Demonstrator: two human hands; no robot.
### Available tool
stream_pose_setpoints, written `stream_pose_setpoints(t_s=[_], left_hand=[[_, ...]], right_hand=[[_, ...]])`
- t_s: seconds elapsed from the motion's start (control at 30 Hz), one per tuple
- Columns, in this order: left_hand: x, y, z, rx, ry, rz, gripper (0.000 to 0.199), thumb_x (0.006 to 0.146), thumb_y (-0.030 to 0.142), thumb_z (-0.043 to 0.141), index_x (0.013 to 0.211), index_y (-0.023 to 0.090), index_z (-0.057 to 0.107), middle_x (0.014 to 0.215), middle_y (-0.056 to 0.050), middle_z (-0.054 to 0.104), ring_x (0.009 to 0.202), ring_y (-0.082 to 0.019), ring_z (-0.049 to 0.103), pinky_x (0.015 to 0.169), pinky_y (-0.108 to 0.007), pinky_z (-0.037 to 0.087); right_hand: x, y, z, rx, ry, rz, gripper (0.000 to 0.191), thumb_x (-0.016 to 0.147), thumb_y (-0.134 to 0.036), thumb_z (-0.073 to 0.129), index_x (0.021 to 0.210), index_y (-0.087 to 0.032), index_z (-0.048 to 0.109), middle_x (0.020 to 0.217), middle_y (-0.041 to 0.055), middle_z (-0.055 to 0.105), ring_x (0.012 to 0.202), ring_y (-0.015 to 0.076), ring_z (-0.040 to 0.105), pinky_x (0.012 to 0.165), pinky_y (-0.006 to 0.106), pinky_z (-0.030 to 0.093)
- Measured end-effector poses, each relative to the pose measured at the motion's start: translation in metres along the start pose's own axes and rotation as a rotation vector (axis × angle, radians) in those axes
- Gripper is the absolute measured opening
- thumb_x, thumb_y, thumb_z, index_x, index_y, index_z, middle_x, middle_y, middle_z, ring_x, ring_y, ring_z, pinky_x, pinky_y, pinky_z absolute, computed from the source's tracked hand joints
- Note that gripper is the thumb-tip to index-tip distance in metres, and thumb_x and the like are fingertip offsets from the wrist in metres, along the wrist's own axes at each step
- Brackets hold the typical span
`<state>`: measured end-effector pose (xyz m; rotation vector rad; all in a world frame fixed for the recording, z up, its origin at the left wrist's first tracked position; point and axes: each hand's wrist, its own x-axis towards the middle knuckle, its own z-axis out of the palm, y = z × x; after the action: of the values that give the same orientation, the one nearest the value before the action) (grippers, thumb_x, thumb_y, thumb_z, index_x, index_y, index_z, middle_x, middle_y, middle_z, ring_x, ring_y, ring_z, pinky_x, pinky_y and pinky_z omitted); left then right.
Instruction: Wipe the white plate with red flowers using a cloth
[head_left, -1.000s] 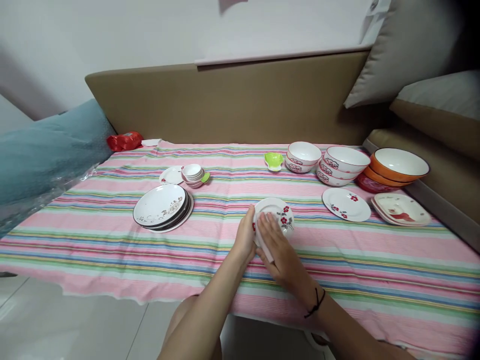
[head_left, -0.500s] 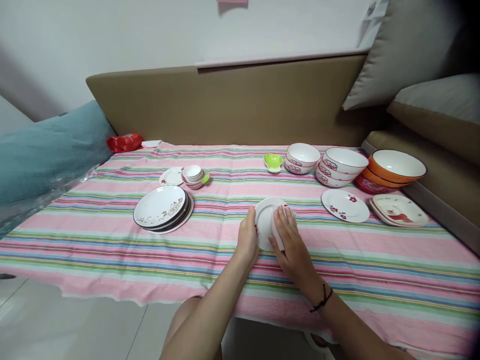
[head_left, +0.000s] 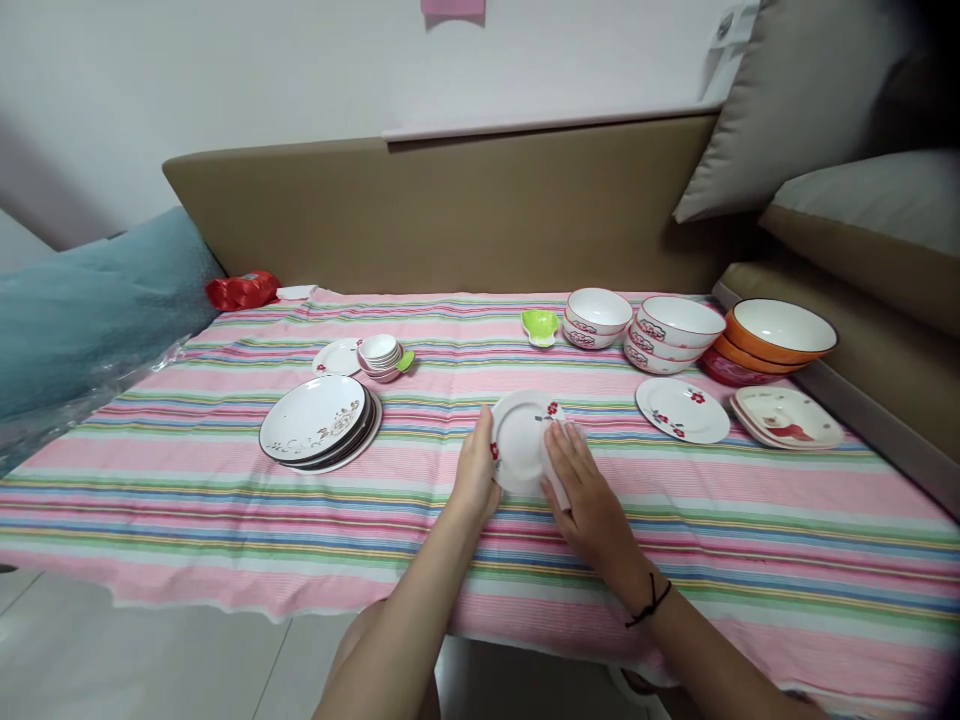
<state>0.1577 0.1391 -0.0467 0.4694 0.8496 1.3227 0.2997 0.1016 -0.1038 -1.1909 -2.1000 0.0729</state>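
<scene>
In the head view, a white plate (head_left: 519, 440) with red flowers on its rim is held up over the striped cloth. My left hand (head_left: 477, 465) is closed on its left edge, with the fingers partly behind it. Against the plate's right side, my right hand (head_left: 574, 475) presses a thin white wipe (head_left: 555, 468), either cloth or tissue. The wipe lies under the fingers and palm, and a dark cord is tied at that wrist. Farther right on the cloth lies a similar flowered plate (head_left: 682, 410).
Stacked dark-rimmed plates (head_left: 315, 420) and small bowls (head_left: 379, 350) sit on the left. Rightward are a green dish (head_left: 540, 325), white bowls (head_left: 598, 312), orange bowls (head_left: 784, 330) and square plates (head_left: 787, 417). A striped cloth (head_left: 300, 530) covers the surface before a brown backrest (head_left: 450, 220).
The held plate has turned, so more of its face and red flowers shows. My left hand shifted slightly left; my right hand moved slightly at the plate's right side with the wipe.
</scene>
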Motion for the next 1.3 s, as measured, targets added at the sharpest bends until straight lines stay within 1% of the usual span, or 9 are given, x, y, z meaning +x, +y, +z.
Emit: stream_pose_setpoints(t_s=[0.1, 0.2, 0.53, 0.67, 0.77, 0.9, 1.07, 1.17, 1.3], left_hand=[[-0.007, -0.013, 0.004, 0.058, -0.035, -0.049, 0.046, 0.084, 0.052, 0.059, 0.102, 0.011, 0.07, 0.1, -0.013, 0.073, 0.099, -0.028, 0.067, 0.094, -0.037, 0.049], [-0.01, -0.017, 0.003, 0.043, -0.068, -0.108, 0.048, 0.087, 0.052, 0.055, 0.107, 0.011, 0.069, 0.106, -0.013, 0.072, 0.102, -0.027, 0.066, 0.095, -0.036, 0.048], [-0.013, -0.022, 0.004, -0.133, -0.139, -0.194, 0.048, 0.094, 0.048, 0.045, 0.119, 0.012, 0.065, 0.127, -0.011, 0.063, 0.125, -0.023, 0.053, 0.11, -0.032, 0.036], [-0.01, -0.015, 0.001, -0.189, -0.151, -0.273, 0.059, 0.094, 0.055, 0.036, 0.115, 0.009, 0.067, 0.119, -0.014, 0.067, 0.124, -0.025, 0.054, 0.111, -0.035, 0.036], [-0.003, 0.001, -0.001, -0.23, -0.114, -0.221, 0.06, 0.096, 0.053, 0.03, 0.116, 0.007, 0.065, 0.115, -0.014, 0.069, 0.122, -0.025, 0.055, 0.11, -0.038, 0.037], [0.001, 0.012, 0.0, -0.199, -0.089, -0.118, 0.056, 0.096, 0.051, 0.034, 0.116, 0.008, 0.065, 0.113, -0.014, 0.069, 0.121, -0.026, 0.056, 0.109, -0.039, 0.038], [-0.006, -0.005, 0.006, -0.142, -0.11, -0.184, 0.049, 0.094, 0.046, 0.042, 0.114, 0.008, 0.067, 0.112, -0.014, 0.07, 0.117, -0.027, 0.059, 0.109, -0.038, 0.038], [-0.009, -0.011, 0.006, -0.148, -0.12, -0.243, 0.05, 0.095, 0.046, 0.041, 0.113, 0.008, 0.067, 0.112, -0.015, 0.07, 0.115, -0.026, 0.06, 0.108, -0.037, 0.04], [-0.005, 0.0, 0.0, -0.203, -0.094, -0.23, 0.059, 0.094, 0.053, 0.037, 0.114, 0.006, 0.066, 0.111, -0.017, 0.07, 0.115, -0.028, 0.06, 0.106, -0.038, 0.041]], right_hand=[[0.006, -0.002, -0.001, 0.062, 0.04, 0.055, 0.065, 0.095, -0.02, 0.041, 0.153, -0.021, 0.011, 0.16, 0.011, 0.011, 0.147, 0.0319, 0.008, 0.115, 0.061, 0.023], [0.011, -0.012, -0.002, 0.122, 0.063, 0.072, 0.065, 0.095, -0.022, 0.043, 0.152, -0.023, 0.014, 0.16, 0.0119, 0.006, 0.146, 0.0329, 0.012, 0.114, 0.058, 0.028], [0.017, -0.015, 0.001, 0.141, 0.103, 0.016, 0.063, 0.093, -0.017, 0.042, 0.151, -0.023, 0.02, 0.151, 0.0104, 0.036, 0.143, 0.0291, 0.024, 0.114, 0.057, 0.031], [0.014, -0.019, 0.0, 0.21, -0.016, -0.065, 0.063, 0.092, -0.014, 0.041, 0.152, -0.021, 0.021, 0.153, 0.0085, 0.034, 0.144, 0.0262, 0.024, 0.114, 0.052, 0.033], [0.009, -0.017, -0.004, 0.201, -0.094, -0.136, 0.064, 0.09, -0.011, 0.04, 0.151, -0.02, 0.023, 0.154, 0.0075, 0.033, 0.144, 0.0254, 0.024, 0.115, 0.051, 0.033], [0.007, -0.008, -0.007, 0.1, -0.043, -0.04, 0.064, 0.09, -0.013, 0.039, 0.151, -0.021, 0.023, 0.153, 0.0068, 0.034, 0.144, 0.0258, 0.022, 0.116, 0.052, 0.032], [0.014, -0.008, -0.003, 0.122, 0.043, 0.05, 0.064, 0.095, -0.021, 0.04, 0.153, -0.023, 0.011, 0.159, 0.0061, 0.019, 0.147, 0.0291, 0.009, 0.115, 0.058, 0.027], [0.016, -0.017, -0.003, 0.176, 0.006, -0.039, 0.064, 0.094, -0.018, 0.039, 0.153, -0.022, 0.013, 0.158, 0.0054, 0.02, 0.147, 0.0284, 0.009, 0.116, 0.057, 0.025], [0.012, -0.026, -0.006, 0.206, -0.131, -0.219, 0.065, 0.089, -0.012, 0.04, 0.151, -0.017, 0.022, 0.155, 0.0066, 0.029, 0.146, 0.0263, 0.016, 0.116, 0.052, 0.029]])
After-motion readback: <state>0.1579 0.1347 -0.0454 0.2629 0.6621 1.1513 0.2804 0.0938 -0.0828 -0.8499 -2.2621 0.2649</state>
